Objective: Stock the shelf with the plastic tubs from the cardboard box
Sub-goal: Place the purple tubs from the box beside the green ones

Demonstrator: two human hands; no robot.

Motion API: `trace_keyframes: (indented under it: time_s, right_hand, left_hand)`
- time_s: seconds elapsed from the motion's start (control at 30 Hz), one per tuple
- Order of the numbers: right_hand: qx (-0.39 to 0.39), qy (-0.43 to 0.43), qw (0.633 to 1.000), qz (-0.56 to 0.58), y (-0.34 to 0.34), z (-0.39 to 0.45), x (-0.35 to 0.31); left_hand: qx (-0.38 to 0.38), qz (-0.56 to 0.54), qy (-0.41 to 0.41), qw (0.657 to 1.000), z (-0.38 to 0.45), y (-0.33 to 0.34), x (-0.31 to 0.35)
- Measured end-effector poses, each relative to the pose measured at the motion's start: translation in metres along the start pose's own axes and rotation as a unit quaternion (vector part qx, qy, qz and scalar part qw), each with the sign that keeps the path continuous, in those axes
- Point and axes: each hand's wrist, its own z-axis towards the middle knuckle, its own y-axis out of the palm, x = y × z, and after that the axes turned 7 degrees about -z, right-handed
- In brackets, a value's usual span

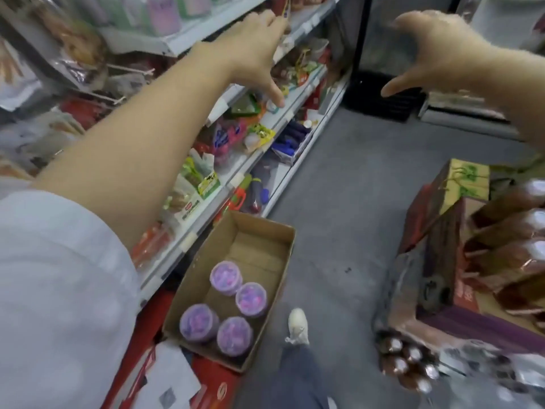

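Observation:
An open cardboard box (259, 231) stands low at the foot of the shelving, resting on red cartons. Several purple-lidded plastic tubs (225, 277) sit upright in its near half; the far half shows bare cardboard. My left hand (256, 51) reaches up to the upper shelf (188, 42), fingers spread, its fingertips hidden among the goods there. My right hand (433, 51) hangs in the air over the aisle, fingers loosely curled and holding nothing. More tubs with purple and green contents (165, 13) stand blurred on the top shelf.
Shelves on the left are packed with snack bags and toys (233, 134). Stacked cartons and shrink-wrapped brown bottles (413, 361) crowd the right side. Grey floor (348, 184) runs between them, with my shoe (298, 324) on it. A dark cabinet (380, 93) stands at the aisle's end.

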Motion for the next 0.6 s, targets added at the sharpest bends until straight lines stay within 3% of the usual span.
trace_keyframes:
  time_s: [0.13,0.3,0.6]
  right_hand:
    - [-0.009,0.002,0.999,0.034,0.015,-0.034,-0.025]
    - [-0.094,0.003,0.992,0.079,0.067,-0.065,-0.076]
    - [-0.220,-0.021,0.967,0.130,0.221,-0.127,-0.200]
  left_hand:
    - [-0.015,0.012,-0.021,1.000,-0.064,0.013,-0.006]
    - [-0.068,0.002,-0.049,0.997,-0.126,0.051,-0.026]
    - [-0.167,-0.043,-0.109,0.979,-0.228,0.212,-0.085]
